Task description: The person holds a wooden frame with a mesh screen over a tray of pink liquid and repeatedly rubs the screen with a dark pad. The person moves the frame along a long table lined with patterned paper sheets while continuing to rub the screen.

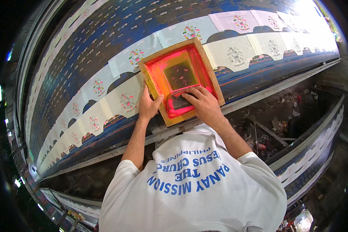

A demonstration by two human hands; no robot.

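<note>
A wooden screen-printing frame (209, 63) lies tilted over the pale fabric pieces on the long table. Bright pink ink coats its inner edges, and its yellowish mesh has a darker square (178, 73) in the middle. My left hand (149, 104) grips the frame's left side near its lower corner, thumb on the wood and fingers partly hidden behind it. Inside the frame, my right hand (203, 101) is closed on a dark squeegee (179, 101) near the lower end. A pink line of ink runs along the squeegee's upper edge. The frame hides the fabric beneath it.
Rows of cut fabric pieces (234, 52) with printed designs line the long blue-black table (116, 36). A metal rail (266, 89) runs along its near edge. Debris (282, 123) lies below on the right, beside another table (305, 162) with fabric pieces.
</note>
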